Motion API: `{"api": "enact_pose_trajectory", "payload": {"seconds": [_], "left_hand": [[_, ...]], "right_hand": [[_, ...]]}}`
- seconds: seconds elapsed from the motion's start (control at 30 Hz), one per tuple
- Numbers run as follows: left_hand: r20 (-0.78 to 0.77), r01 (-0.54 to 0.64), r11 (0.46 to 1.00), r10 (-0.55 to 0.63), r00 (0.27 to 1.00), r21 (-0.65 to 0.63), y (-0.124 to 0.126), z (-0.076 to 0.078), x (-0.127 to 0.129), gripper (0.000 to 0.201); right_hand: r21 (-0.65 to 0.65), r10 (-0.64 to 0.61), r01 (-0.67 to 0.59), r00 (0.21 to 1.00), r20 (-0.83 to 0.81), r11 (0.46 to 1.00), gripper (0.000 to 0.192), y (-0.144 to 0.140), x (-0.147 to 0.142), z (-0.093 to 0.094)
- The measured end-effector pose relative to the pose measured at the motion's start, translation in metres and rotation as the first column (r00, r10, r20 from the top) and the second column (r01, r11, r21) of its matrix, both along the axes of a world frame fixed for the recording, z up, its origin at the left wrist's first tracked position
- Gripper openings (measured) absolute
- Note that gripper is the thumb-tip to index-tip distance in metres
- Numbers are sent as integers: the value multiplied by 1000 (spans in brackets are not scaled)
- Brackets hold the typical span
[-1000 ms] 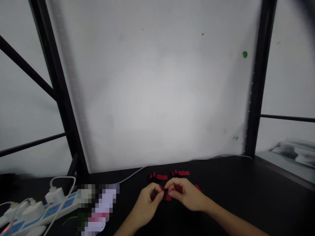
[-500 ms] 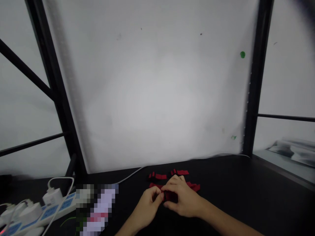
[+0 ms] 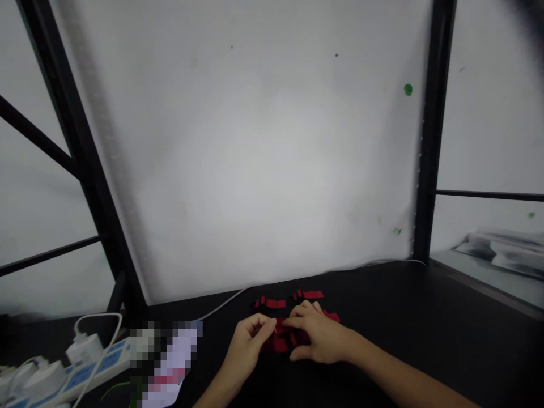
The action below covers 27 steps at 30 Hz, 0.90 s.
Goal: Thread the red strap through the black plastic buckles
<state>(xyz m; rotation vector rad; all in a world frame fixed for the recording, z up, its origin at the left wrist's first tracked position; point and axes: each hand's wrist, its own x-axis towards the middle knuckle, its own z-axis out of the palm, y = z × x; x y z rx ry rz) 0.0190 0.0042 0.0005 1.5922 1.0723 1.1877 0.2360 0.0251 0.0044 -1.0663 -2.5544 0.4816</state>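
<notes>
Several small red and black pieces point(image 3: 280, 341) lie in a cluster on the black table point(image 3: 403, 323), close to the white back panel. My left hand point(image 3: 249, 345) and my right hand point(image 3: 321, 337) meet over the near pieces, fingertips pinching at one red piece between them. Two more rows of red pieces point(image 3: 275, 304) lie just behind the hands, untouched. What exactly each hand grips is partly hidden by the fingers.
A white power strip point(image 3: 91, 362) with plugged chargers and white cables sits at the left front. A blurred pixelated patch point(image 3: 170, 362) lies beside it. Black frame posts point(image 3: 425, 141) stand left and right; a thin cable point(image 3: 374, 263) runs along the back panel.
The view has shifted slightly. My hands have lowered onto the near red pieces, the right hand flattening over them; the rows behind have not moved.
</notes>
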Motion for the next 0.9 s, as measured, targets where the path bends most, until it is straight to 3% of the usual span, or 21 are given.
{"api": "enact_pose_trajectory", "payload": {"seconds": [0.1, 0.3, 0.47, 0.6, 0.9], "left_hand": [[3, 36, 999, -36, 999, 21, 1, -5, 2, 23], [-138, 39, 999, -36, 990, 20, 1, -7, 1, 14], [-206, -18, 996, 36, 978, 89, 0, -1, -1, 16], [-115, -17, 999, 23, 993, 51, -1, 2, -2, 19], [91, 57, 998, -57, 994, 0, -4, -2, 1, 16]], "right_hand": [[-38, 3, -2, 1000, 3, 999, 43, 5, 3, -4], [-48, 16, -18, 999, -51, 999, 41, 7, 4, -9], [-46, 16, -34, 935, -355, 998, 37, 5, 1, -5], [-45, 24, -54, 865, -502, 998, 36, 1, -3, -1], [-6, 89, -111, 832, -548, 994, 39, -11, -12, 2]]}}
